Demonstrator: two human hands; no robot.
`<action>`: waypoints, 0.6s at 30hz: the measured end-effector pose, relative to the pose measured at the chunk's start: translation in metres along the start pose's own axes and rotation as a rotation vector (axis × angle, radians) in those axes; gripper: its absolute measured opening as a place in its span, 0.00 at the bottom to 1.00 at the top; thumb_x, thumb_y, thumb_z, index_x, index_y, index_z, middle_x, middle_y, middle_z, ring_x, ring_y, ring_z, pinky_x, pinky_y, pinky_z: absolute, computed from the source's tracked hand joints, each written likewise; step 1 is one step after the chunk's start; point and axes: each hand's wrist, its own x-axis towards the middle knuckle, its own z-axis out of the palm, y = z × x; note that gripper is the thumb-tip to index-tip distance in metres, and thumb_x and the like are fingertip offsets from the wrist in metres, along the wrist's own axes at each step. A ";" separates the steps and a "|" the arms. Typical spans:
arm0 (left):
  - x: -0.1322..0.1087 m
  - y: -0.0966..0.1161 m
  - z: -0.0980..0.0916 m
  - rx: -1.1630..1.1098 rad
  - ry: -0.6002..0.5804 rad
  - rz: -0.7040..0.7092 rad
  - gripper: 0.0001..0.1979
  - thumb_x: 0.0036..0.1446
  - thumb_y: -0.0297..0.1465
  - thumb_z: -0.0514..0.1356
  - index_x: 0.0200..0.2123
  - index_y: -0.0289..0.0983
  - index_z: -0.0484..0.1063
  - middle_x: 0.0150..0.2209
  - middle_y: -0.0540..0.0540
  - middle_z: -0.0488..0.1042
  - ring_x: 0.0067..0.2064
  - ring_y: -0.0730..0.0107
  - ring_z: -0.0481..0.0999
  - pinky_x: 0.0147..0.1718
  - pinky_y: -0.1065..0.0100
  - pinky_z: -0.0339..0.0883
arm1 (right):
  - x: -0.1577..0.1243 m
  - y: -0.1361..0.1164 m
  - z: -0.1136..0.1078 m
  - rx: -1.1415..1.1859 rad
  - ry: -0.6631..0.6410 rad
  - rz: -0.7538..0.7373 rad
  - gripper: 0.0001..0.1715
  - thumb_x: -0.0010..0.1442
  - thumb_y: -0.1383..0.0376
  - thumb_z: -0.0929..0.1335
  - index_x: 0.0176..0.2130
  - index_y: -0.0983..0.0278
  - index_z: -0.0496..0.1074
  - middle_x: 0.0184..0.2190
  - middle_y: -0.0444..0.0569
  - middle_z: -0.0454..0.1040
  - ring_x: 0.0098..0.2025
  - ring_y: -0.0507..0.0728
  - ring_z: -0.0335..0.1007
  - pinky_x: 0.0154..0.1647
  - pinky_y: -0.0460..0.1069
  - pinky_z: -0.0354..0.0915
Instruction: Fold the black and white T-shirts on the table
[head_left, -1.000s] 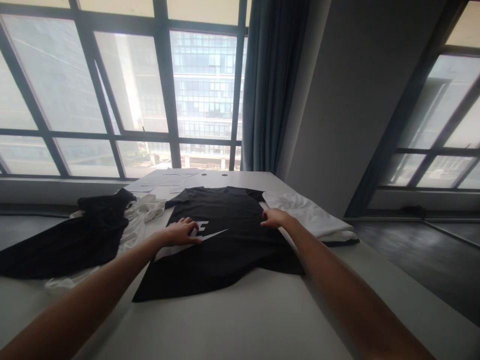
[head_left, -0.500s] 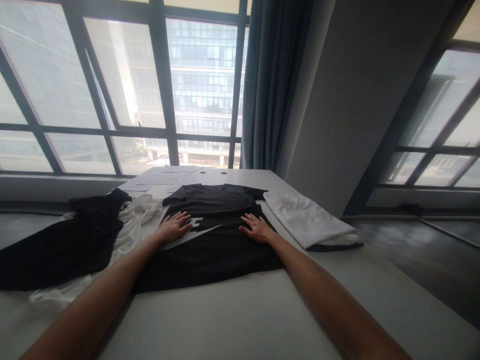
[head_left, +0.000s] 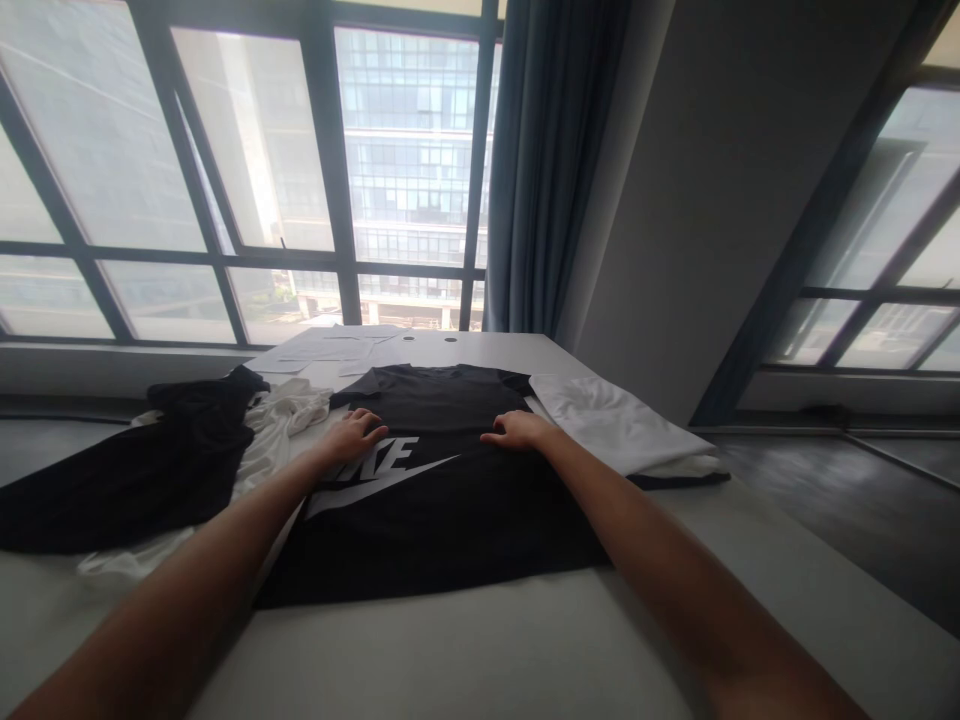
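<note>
A black T-shirt (head_left: 450, 500) with a white logo lies spread on the white table (head_left: 480, 650), its collar end toward the window. My left hand (head_left: 352, 435) rests on the shirt's left side just above the logo, fingers curled down into the cloth. On the shirt's right side, at the same height, my right hand (head_left: 519, 430) has its knuckles raised and its fingers bent onto the fabric. A crease runs across the shirt between the two hands.
A folded white garment (head_left: 622, 430) over a dark one lies to the right of the shirt. To the left sits a heap of black clothing (head_left: 142, 470) on white cloth (head_left: 281, 425). Papers (head_left: 330, 350) lie at the far end by the window.
Both hands lay flat with spread fingers half a second ago. They have slid a little toward the collar and their fingers have curled onto the cloth.
</note>
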 end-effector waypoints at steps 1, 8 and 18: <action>0.006 -0.007 0.002 0.005 0.036 -0.034 0.31 0.64 0.49 0.46 0.59 0.36 0.70 0.63 0.39 0.67 0.63 0.55 0.65 0.62 0.60 0.56 | 0.005 0.000 0.001 -0.002 0.037 -0.012 0.33 0.60 0.43 0.68 0.56 0.59 0.74 0.53 0.55 0.75 0.53 0.64 0.73 0.53 0.53 0.65; 0.064 -0.062 -0.003 0.098 0.042 -0.242 0.27 0.64 0.48 0.46 0.53 0.42 0.77 0.69 0.42 0.59 0.68 0.47 0.58 0.63 0.52 0.54 | 0.048 0.019 0.010 -0.053 0.226 -0.139 0.27 0.65 0.48 0.66 0.55 0.62 0.74 0.56 0.56 0.72 0.54 0.62 0.71 0.54 0.51 0.64; 0.117 -0.096 -0.012 -0.134 0.137 -0.295 0.15 0.57 0.42 0.58 0.39 0.44 0.82 0.45 0.46 0.82 0.51 0.55 0.79 0.52 0.66 0.69 | 0.089 0.053 0.027 -0.035 0.431 -0.130 0.20 0.69 0.54 0.62 0.48 0.62 0.76 0.47 0.53 0.76 0.50 0.59 0.71 0.47 0.49 0.65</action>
